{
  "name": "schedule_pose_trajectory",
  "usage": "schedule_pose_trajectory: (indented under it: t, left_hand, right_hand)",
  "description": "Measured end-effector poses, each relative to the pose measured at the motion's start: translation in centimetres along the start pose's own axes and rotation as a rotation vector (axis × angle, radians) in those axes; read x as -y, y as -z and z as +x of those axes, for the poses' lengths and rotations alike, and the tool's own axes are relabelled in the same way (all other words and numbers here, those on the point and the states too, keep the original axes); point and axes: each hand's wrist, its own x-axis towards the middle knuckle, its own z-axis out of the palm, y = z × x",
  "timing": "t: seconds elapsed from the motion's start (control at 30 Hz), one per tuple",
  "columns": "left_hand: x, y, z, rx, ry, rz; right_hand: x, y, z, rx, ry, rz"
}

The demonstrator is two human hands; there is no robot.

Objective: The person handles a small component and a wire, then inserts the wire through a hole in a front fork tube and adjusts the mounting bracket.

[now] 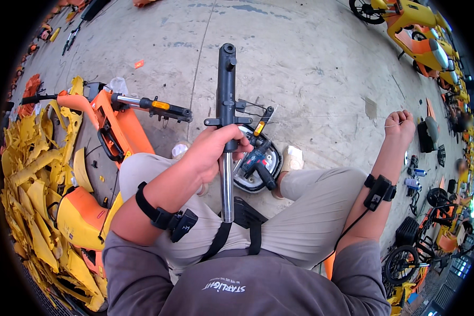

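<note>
Left hand (216,146) gripping fork leg (226,95); right hand (399,126), right of fork leg, pinching string (326,124); ideally keeping leg steady, pulling evenly.

Left hand (227,143) curled — right hand (400,125) pinched, outstretched

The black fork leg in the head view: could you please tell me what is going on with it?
A person holds the black fork leg upper end forward, its chrome tube toward the body, in the left hand. The right hand, held out to the side, grips thin pale strands that run toward the fork leg; where they end is unclear. A pistol-grip power tool lies between the feet.
</note>
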Motion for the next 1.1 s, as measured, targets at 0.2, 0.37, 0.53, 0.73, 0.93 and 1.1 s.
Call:
schedule_pose_trajectory:
  t: [0.2, 0.37, 0.53, 0.73, 0.93, 1.1]
  left_hand:
    - [-0.2, 0.4, -0.6, -0.003, -0.031, -0.123]
    - [-1.1, 0.8, -1.4, -0.005, -0.128, -0.090]
    - [-1.9, 1.1, -2.1, 0.080, -0.276, -0.097]
    - [-2.9, 1.6, -2.9, 0.166, -0.380, -0.247]
    - [-3.4, 2.0, -3.7, 0.399, -0.404, -0.366]
    - [-3.4, 2.4, -3.8, 0.355, -0.425, -0.339]
  right_hand:
    - [1.1, 1.1, 1.6, -0.029, 0.009, 0.041]
    - [0.9, 2.3, 3.4, -0.080, -0.065, 0.053]
    - [-0.5, 3.4, 5.1, -0.079, -0.122, -0.005]
    - [-2.8, 2.5, 4.6, -0.189, -0.015, -0.201]
    - [-4.1, 1.7, 4.5, -0.225, -0.008, -0.269]
    - [-4.9, 1.2, 3.9, -0.223, 0.028, -0.274]
